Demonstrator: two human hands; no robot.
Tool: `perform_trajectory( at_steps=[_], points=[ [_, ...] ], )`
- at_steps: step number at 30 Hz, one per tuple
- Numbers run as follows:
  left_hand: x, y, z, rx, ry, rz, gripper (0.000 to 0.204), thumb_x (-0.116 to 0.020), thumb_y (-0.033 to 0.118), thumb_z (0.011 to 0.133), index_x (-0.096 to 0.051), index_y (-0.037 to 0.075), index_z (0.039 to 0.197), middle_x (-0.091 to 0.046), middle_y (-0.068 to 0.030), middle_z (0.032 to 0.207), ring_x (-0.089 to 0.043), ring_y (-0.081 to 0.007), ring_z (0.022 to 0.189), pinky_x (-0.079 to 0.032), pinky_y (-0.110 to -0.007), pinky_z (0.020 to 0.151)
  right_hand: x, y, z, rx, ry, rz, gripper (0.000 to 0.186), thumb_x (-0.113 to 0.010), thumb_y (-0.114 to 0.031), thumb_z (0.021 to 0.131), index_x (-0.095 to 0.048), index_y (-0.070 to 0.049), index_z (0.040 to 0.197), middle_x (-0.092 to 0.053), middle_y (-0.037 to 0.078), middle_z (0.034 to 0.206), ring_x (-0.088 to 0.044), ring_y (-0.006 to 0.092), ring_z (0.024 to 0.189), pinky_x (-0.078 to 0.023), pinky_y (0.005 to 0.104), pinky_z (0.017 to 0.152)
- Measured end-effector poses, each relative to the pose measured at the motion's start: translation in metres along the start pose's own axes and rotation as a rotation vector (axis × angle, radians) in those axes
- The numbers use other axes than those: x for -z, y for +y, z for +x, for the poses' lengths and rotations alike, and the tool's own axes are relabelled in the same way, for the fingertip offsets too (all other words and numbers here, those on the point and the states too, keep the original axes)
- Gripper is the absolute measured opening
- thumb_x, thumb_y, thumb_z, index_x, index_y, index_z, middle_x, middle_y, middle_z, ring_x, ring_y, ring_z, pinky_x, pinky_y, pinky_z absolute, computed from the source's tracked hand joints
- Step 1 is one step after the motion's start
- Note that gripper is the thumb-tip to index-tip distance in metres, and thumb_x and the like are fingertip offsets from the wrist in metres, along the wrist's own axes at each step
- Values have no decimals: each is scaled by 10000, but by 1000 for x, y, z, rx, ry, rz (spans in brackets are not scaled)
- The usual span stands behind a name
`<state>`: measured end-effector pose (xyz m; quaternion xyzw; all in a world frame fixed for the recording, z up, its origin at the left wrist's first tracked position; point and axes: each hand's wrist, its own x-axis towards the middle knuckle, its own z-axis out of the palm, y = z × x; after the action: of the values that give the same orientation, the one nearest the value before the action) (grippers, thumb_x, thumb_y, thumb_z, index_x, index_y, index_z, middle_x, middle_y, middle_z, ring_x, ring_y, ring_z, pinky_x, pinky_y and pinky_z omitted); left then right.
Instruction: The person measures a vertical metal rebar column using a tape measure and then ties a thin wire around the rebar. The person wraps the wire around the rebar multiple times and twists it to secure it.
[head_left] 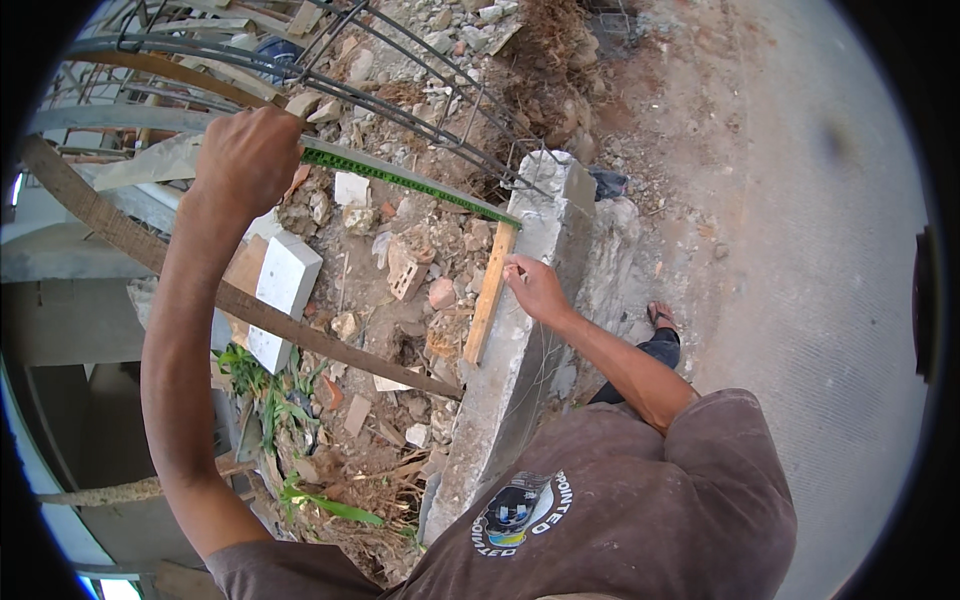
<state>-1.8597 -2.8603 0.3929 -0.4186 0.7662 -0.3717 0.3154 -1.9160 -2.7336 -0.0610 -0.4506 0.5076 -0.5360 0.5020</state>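
Note:
At the upper left my left hand [250, 160] is closed in a fist around one end of a green tape measure [400, 180] with dark markings. The blade runs slanting to the right, and its far end meets the top of a short wooden strip [487, 300]. That strip lies along the edge of a grey concrete beam [485, 390]. My right hand [540, 290] is over the beam, its fingers closed together at the strip's right edge. The fingers hide the exact contact there.
Steel rebar [400, 125] crosses the top, and a long wooden pole [290, 325] slants below my left hand. Rubble, broken bricks and a white block [285, 290] lie left of the beam. A paved road [820, 300] runs along the right.

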Motion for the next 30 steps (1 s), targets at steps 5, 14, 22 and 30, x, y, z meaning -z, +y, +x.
perform_trajectory(
  at_steps=[5, 14, 22, 30],
  points=[
    [-9, -3, 3, 11, -48, 37, 252, -616, 173, 935, -735, -9, 807, -708, -190, 889, -718, -364, 840, -561, -471, 775, -7, -35, 43, -5, 11, 348, 265, -702, -160, 959, -693, 17, 1156, -728, 83, 905, -663, 137, 817, -522, 309, 731],
    [-14, -3, -1, -14, 9, 43, 209, -654, 132, 895, -735, -33, 794, -700, -202, 867, -727, -363, 813, -570, -458, 718, -19, -111, 106, 155, -42, 488, 380, -701, -163, 994, -646, 46, 1307, -690, 23, 1042, -607, 62, 888, -515, 228, 784],
    [-16, -3, -3, -27, 72, 51, 115, -682, 67, 845, -751, 11, 772, -722, -161, 757, -746, -316, 764, -581, -412, 664, -28, -144, 132, 246, -118, 507, 298, -740, -237, 982, -739, 2, 1161, -690, -18, 983, -561, 30, 869, -461, 199, 767],
    [-16, 1, -6, -19, 125, 63, 69, -735, 77, 822, -768, 65, 762, -752, -114, 776, -759, -248, 752, -591, -361, 650, -34, -139, 141, 208, -146, 522, 363, -754, -185, 969, -692, 39, 1248, -718, 27, 1101, -637, 80, 956, -512, 224, 848]
  ],
)
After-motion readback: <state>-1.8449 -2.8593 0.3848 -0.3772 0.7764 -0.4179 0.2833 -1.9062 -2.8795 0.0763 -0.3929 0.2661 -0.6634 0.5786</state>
